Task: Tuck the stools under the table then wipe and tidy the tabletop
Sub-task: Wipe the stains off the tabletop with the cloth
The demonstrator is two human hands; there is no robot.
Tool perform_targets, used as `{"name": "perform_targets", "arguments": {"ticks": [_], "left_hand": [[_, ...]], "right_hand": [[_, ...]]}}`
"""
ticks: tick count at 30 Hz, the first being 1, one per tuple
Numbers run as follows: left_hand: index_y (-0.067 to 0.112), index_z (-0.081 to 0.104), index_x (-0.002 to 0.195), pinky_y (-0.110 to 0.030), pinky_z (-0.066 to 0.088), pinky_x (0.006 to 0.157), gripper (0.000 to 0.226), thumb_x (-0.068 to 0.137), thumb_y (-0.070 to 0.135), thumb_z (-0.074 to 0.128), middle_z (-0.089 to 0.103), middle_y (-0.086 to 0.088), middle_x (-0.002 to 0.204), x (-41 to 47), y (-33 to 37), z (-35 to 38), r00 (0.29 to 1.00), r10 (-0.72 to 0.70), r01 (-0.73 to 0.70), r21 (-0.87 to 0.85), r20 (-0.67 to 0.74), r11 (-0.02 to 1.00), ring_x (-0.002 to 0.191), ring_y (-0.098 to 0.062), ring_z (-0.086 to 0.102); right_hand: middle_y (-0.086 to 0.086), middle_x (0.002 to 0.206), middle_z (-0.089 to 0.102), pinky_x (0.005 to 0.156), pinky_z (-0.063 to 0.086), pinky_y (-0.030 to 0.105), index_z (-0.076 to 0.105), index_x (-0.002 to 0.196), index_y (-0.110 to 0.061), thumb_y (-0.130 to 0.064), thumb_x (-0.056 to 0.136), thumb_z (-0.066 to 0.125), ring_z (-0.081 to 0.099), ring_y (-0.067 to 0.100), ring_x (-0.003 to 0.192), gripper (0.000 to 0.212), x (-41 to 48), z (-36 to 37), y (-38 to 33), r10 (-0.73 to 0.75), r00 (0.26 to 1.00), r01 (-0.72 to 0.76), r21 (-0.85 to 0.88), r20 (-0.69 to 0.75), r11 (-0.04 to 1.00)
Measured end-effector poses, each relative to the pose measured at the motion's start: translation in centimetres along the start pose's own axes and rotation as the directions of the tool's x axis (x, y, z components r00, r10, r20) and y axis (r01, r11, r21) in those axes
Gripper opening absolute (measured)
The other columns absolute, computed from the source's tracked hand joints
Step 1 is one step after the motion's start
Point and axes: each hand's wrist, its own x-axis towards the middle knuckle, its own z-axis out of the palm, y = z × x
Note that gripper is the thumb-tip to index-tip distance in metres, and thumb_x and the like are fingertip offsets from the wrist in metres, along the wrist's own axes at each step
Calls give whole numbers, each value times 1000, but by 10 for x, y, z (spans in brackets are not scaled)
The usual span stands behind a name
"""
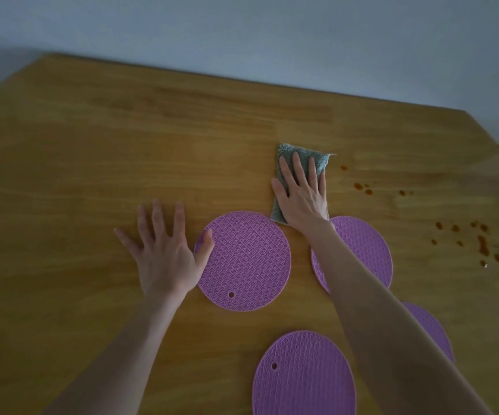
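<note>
Right hand (pixel 300 190) presses a grey cloth (pixel 284 157) flat on the wooden table (pixel 122 130)
Left hand (pixel 164 253) lies spread at centre frame, thumb on a purple mat (pixel 248 265); brown spots (pixel 481 244) at right

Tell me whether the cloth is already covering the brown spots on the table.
No, the cloth under the right hand lies left of the brown spots, with bare table between them.

Wood tabletop (pixel 122 139) (matt), terry cloth (pixel 284 154)

Purple scale-patterned mats (pixel 243 260), grey-green cloth (pixel 284 157), honey-brown wood-grain tabletop (pixel 152 130), reddish-brown spots (pixel 481 244)
</note>
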Motion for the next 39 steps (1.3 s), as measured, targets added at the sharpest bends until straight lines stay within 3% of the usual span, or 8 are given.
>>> {"name": "perform_targets", "arguments": {"ticks": [5, 17, 21, 24, 27, 31, 35, 39], "left_hand": [[14, 38, 139, -73, 7, 102, 79, 84, 69, 26, 33, -24, 145, 2, 0, 1, 1000, -2, 2, 1, -3, 1000, 135, -44, 22], [12, 45, 131, -74, 12, 101, 74, 83, 67, 34, 38, -26, 138, -1, 0, 4, 999, -7, 8, 22, -45, 1000, 132, -43, 27], [8, 53, 122, -75, 19, 98, 63, 80, 54, 41, 45, -26, 130, 1, 12, -7, 992, 47, -39, 76, -115, 996, 124, -45, 38], [8, 55, 119, -74, 18, 100, 51, 78, 37, 46, 44, -23, 132, -6, 69, -7, 982, -11, 8, -21, -189, 1000, 125, -44, 37], [19, 50, 133, -71, 11, 106, 57, 86, 49, 37, 42, -20, 141, -36, 160, 11, 996, -45, 35, -121, -77, 992, 132, -41, 31], [35, 16, 148, -64, -18, 103, 80, 80, 77, 7, 7, -5, 159, -56, 215, 41, 991, -102, 107, -51, 83, 993, 144, -32, -8], [33, 21, 148, -69, -8, 104, 83, 80, 79, 8, 14, -8, 158, -54, 215, 49, 989, -118, 114, 55, 90, 992, 144, -37, -1], [32, 28, 146, -70, -3, 104, 82, 81, 80, 14, 22, -10, 155, -54, 217, 48, 989, -112, 108, 50, 92, 993, 143, -39, 8]], "right_hand": [[-6, 161, -11, 116, -15, 45, -4, 151, -36, -60, 96, 9, -19, 24, 146, 61, 11, -3, 5, 117, 993, -118, 28, 28, 993], [-4, 161, -13, 114, -17, 49, -5, 151, -33, -59, 97, 9, -22, 28, 145, 62, 10, -2, 4, 68, 997, -70, 49, 43, 996], [-2, 161, -14, 114, -16, 49, -5, 152, -32, -57, 98, 12, -21, 30, 145, 62, 23, -10, 16, -5, 997, 0, 62, 78, 998], [-3, 161, -12, 114, -15, 48, -3, 152, -33, -57, 98, 12, -19, 29, 145, 61, 42, -18, 36, -89, 993, 85, 48, 73, 995], [-4, 161, -12, 114, -14, 46, -3, 151, -34, -57, 98, 12, -18, 27, 146, 60, 47, -20, 68, -137, 988, 135, 24, 68, 991], [-3, 161, -12, 114, -16, 45, -3, 151, -34, -57, 98, 13, -18, 27, 146, 61, 40, -23, 122, -26, 999, 24, 42, 46, 999], [0, 161, -11, 108, -24, 44, -2, 152, -31, -60, 96, 12, -18, 29, 145, 65, 29, -14, 109, -107, 993, 106, 32, 47, 994], [-1, 161, -12, 114, -17, 47, -4, 151, -33, -61, 96, 10, -17, 27, 146, 64, 44, -27, 147, -129, 991, 130, -5, 37, 992]]}}
